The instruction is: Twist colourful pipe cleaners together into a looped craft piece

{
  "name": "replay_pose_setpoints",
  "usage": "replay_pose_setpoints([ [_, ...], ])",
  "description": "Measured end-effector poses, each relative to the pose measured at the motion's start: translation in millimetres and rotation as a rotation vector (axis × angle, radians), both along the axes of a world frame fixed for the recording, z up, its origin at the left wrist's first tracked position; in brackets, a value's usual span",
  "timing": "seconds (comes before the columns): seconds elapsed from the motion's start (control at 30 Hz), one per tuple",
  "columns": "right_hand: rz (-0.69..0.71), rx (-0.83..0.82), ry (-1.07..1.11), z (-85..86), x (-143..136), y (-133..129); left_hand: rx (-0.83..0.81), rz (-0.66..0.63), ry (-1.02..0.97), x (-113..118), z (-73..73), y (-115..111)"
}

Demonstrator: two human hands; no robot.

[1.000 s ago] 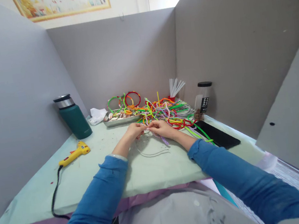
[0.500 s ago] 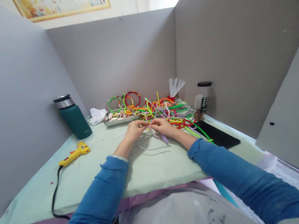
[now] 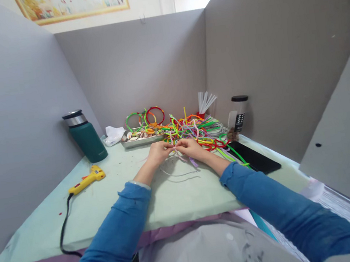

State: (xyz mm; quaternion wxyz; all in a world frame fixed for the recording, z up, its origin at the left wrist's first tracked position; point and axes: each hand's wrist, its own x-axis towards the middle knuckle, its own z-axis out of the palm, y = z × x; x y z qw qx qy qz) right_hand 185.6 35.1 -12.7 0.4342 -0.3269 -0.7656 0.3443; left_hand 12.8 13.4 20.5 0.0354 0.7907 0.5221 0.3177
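Note:
Fingertips nearly touching, both hands pinch a pale pink pipe cleaner (image 3: 181,158) above the middle of the table. My left hand (image 3: 159,152) is closed on it from the left, and my right hand (image 3: 191,147) is closed on it from the right. Part of the strand is hidden by the fingers. A purple curled piece (image 3: 193,162) hangs or lies just below my right hand. Thin grey wires (image 3: 180,174) lie on the table below the hands. Behind them spreads a tangled heap of coloured pipe cleaners (image 3: 193,124).
A metal tray (image 3: 142,142) of shells stands behind my left hand, near pipe-cleaner rings (image 3: 155,116). At left are a green bottle (image 3: 89,142) and a yellow glue gun (image 3: 86,181) with its cord. At right are a black flat object (image 3: 256,157) and a clear container (image 3: 239,114). White sticks (image 3: 205,102) stand behind.

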Motion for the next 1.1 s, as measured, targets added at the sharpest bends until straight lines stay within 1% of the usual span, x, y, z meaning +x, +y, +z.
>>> replay_pose_setpoints([
  [0.1,-0.006,0.015,-0.006,-0.2,0.0,0.5,0.017,-0.012,0.012,-0.9,-1.0,1.0],
  [0.23,0.003,0.018,0.007,0.7,0.2,-0.3,0.08,-0.042,0.011,-1.4,-1.9,1.7],
  [0.33,0.002,0.024,0.017,1.0,0.2,-0.9,0.084,-0.055,0.005,-0.8,-0.5,0.7],
  [0.5,0.006,0.033,0.033,0.7,-0.3,-1.1,-0.031,0.007,-0.009,0.4,5.5,-3.6],
  [0.6,0.009,0.054,0.043,1.2,-0.7,-1.7,-0.087,0.015,-0.035,0.3,8.7,-6.3],
  [0.87,0.03,0.08,0.07,5.0,-1.4,-6.4,-0.189,-0.017,-0.129,-1.9,11.5,-7.7],
  [1.1,0.053,0.087,0.073,4.7,-1.0,-7.5,-0.363,-0.081,-0.262,-4.1,11.1,-10.0],
])
